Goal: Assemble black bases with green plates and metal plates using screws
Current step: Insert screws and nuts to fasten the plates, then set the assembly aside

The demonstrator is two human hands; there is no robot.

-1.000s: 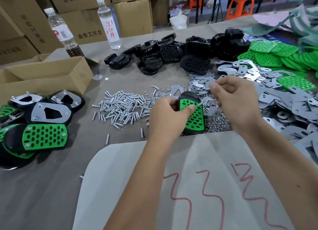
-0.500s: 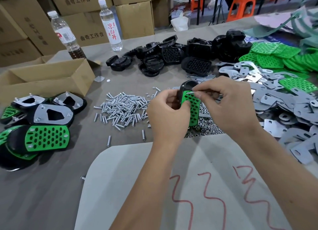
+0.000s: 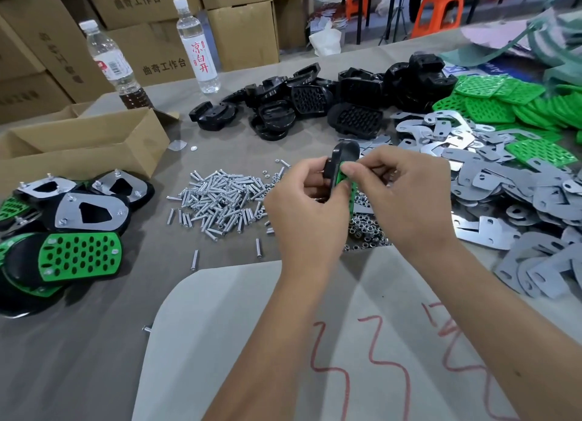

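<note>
Black base (image 3: 341,156) with a green plate (image 3: 343,184) on it is held up on edge over the middle of the counter (image 3: 94,342). Left hand (image 3: 302,212) grips it from behind, right hand (image 3: 406,197) pinches the plate's top. Screws (image 3: 220,200) piled just left, metal plates (image 3: 504,200) right.

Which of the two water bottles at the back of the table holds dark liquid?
The left bottle, nearest the open cardboard box: brown liquid fills its bottom. The taller bottle with red characters looks clear.
</note>
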